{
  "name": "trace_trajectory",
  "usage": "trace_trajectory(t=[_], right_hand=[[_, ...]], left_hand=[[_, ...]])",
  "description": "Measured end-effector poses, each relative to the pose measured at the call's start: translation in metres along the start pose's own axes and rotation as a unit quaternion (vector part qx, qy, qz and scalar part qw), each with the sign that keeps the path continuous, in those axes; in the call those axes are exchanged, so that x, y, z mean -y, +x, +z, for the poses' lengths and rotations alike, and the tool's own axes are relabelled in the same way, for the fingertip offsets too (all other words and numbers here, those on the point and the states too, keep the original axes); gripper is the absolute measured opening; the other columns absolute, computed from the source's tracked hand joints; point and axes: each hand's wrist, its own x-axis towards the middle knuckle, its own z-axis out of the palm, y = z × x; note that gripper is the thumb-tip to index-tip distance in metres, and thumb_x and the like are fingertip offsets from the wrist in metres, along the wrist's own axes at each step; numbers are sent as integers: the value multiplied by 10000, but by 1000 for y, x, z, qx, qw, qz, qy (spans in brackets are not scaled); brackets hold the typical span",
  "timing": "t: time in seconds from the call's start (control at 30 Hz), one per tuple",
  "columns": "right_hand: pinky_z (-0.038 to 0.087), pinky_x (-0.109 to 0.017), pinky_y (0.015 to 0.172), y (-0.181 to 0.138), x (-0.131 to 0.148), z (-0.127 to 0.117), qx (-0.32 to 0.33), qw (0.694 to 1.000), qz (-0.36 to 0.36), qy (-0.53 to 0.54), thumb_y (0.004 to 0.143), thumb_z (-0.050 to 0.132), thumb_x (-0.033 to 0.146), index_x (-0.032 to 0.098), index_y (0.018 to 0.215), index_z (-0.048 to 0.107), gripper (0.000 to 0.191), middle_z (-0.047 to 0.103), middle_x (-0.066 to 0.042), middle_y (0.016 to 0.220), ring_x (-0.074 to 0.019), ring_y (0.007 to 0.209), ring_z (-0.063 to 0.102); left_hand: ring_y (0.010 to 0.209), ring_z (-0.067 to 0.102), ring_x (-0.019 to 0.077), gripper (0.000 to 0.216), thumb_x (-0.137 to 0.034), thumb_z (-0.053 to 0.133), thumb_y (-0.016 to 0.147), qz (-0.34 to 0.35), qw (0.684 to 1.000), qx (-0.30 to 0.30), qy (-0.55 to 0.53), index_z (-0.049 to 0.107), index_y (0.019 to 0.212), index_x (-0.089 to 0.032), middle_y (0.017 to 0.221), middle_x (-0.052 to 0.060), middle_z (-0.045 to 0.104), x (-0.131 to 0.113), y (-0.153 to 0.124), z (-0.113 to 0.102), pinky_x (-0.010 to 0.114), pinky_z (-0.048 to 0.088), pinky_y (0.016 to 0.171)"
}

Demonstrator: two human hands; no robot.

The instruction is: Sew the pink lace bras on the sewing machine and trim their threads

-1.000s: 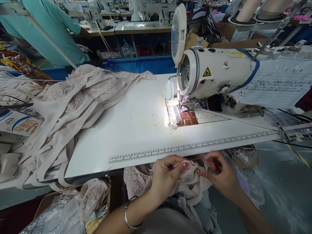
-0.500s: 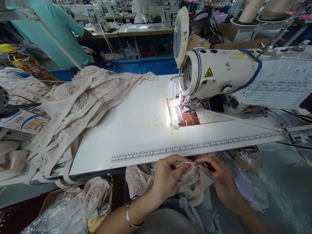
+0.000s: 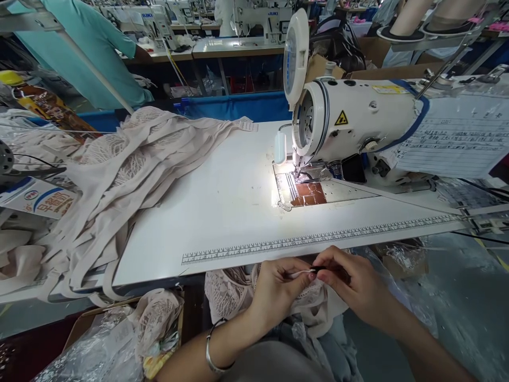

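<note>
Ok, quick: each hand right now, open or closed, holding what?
Left hand: closed, pinching pale fabric.
Right hand: closed on a dark item, too small to identify.

Pink lace-patt. garmt; wht tabletop

1 yellow-capped bottle, 1 printed carton, black bag, person in teal
</note>
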Motion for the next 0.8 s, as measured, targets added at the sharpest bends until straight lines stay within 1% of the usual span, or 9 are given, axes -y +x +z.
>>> trace_trajectory(t=[0.2,0.4,0.5,0.57,0.6,0.67,0.73,0.77,0.8], right_hand=[[291,-240,470,-4,-8,5,6,999,33,28,1001,480,500,229,970,567,285,497,48,631,-95,484,391],[283,-233,466,-3,-9,10,-29,998,20,53,1001,494,482,234,950,560,262,486,53,612,-100,484,398],[352,-227,472,-4,-11,8,-90,993,0,82,991,492,537,235,970,570,313,525,36,648,-113,517,484],[359,-228,453,-8,-16,7,-150,985,-41,71,989,445,598,237,955,581,388,489,44,620,-111,489,473],[350,-227,437,-12,-20,7,-164,983,-70,50,993,437,595,238,930,590,393,468,52,592,-103,455,448],[339,-219,413,-20,-33,11,-148,980,-129,-16,1011,487,480,239,899,613,295,481,63,545,-83,395,419],[415,-206,461,-28,-50,18,-117,973,-176,-91,999,537,295,238,973,648,127,615,41,602,-92,447,547],[468,-209,515,-32,-59,22,-110,969,-186,-122,986,533,232,235,1057,651,138,689,15,684,-114,532,632],[509,-223,570,-34,-68,26,-110,967,-180,-145,975,520,203,227,1144,638,208,737,-16,779,-141,630,691]], left_hand=[[624,598,135,259,-382,796,780,4,1000,5,12,794,772,-124,716,78,740,-1,0,0,210,455,588],[612,586,121,237,-369,799,783,5,1000,4,8,795,762,-133,702,71,735,-1,1,0,199,443,581],[581,548,104,279,-407,819,760,-5,1000,-7,3,791,754,-130,687,68,722,-1,2,0,191,414,548],[558,517,91,323,-443,840,729,-15,1000,-22,-7,786,745,-125,661,61,703,-2,2,-1,183,387,522],[541,495,82,345,-460,851,713,-21,999,-29,-14,782,738,-123,636,53,687,-2,3,-2,179,370,508],[507,446,65,379,-488,866,685,-30,998,-38,-30,774,727,-122,585,32,650,-4,4,-3,174,340,486],[491,420,56,402,-507,873,669,-37,998,-39,-42,769,720,-122,564,21,632,-6,5,-4,173,331,480],[492,423,56,411,-515,874,666,-39,997,-39,-45,766,715,-121,565,21,633,-6,5,-4,174,336,484],[496,434,58,420,-522,875,661,-41,997,-38,-47,763,712,-121,574,24,640,-6,6,-3,177,346,490]])
